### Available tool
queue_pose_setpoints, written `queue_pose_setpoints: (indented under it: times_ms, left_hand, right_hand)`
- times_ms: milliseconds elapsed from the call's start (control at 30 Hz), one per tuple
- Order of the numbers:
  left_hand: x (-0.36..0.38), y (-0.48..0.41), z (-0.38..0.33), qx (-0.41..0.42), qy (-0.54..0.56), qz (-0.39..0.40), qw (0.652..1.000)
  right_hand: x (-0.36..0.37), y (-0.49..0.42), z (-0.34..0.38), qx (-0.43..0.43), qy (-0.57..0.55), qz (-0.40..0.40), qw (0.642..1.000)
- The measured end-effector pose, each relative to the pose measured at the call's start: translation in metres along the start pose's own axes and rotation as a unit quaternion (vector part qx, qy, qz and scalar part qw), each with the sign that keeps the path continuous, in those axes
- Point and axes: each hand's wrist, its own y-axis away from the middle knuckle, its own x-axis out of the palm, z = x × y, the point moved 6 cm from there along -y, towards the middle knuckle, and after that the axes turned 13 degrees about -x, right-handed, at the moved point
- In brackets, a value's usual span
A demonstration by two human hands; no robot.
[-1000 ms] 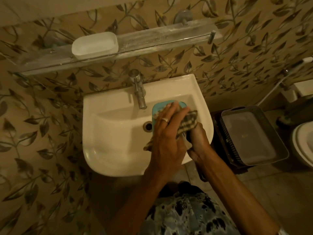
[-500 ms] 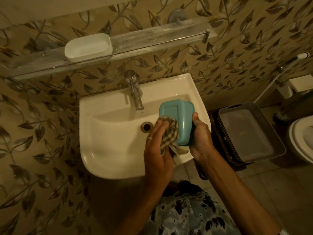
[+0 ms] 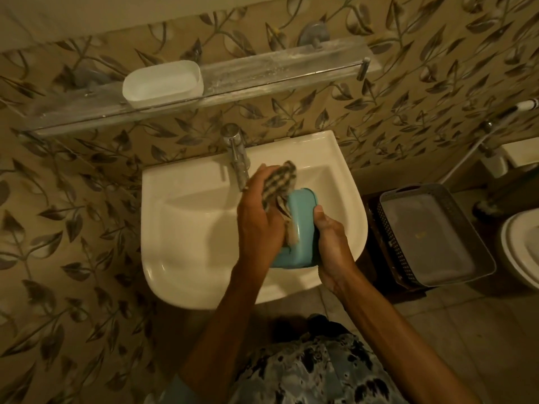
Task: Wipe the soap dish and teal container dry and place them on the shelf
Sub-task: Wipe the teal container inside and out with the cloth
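Observation:
Over the white sink [image 3: 186, 228], my right hand [image 3: 331, 243] grips the teal container [image 3: 300, 223] by its right side, holding it on edge. My left hand [image 3: 258, 217] clutches a checked cloth [image 3: 278, 182] and presses it against the container's left face and top rim. The cloth's lower end hangs down over the teal surface. A white soap dish [image 3: 162, 83] rests on the left part of the glass shelf [image 3: 277, 68] above the sink.
A chrome tap [image 3: 237, 158] stands at the sink's back, just left of my left hand. A grey basket [image 3: 423, 234] with a perforated side sits on the floor at right. A toilet rim [image 3: 519, 246] shows at the far right edge.
My left hand has slid the cloth from the container's lower front up to its top rim. The container has turned and dropped lower in my right hand.

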Motion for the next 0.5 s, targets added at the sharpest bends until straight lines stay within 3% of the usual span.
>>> queue_pose_setpoints:
  times_ms: [133,233,300,367,500]
  left_hand:
    - [-0.029,-0.030,0.029,-0.149,0.157,-0.041,0.975]
    - [-0.057,-0.033,0.054,-0.184,0.200,-0.060,0.961]
    - [-0.070,-0.032,0.065,-0.199,0.211,-0.046,0.956]
    - [-0.074,-0.030,0.070,-0.208,0.203,-0.020,0.956]
    - [-0.063,-0.018,0.066,-0.226,0.217,0.076,0.947]
  right_hand:
    - [-0.006,0.002,0.011,-0.082,0.037,-0.002,0.996]
    - [-0.016,0.002,0.025,-0.164,0.129,0.014,0.978]
    - [-0.018,0.004,0.033,-0.224,0.229,0.055,0.946]
    - [-0.013,0.010,0.040,-0.306,0.358,0.106,0.875]
    - [0.009,0.021,0.040,-0.420,0.549,0.214,0.691]
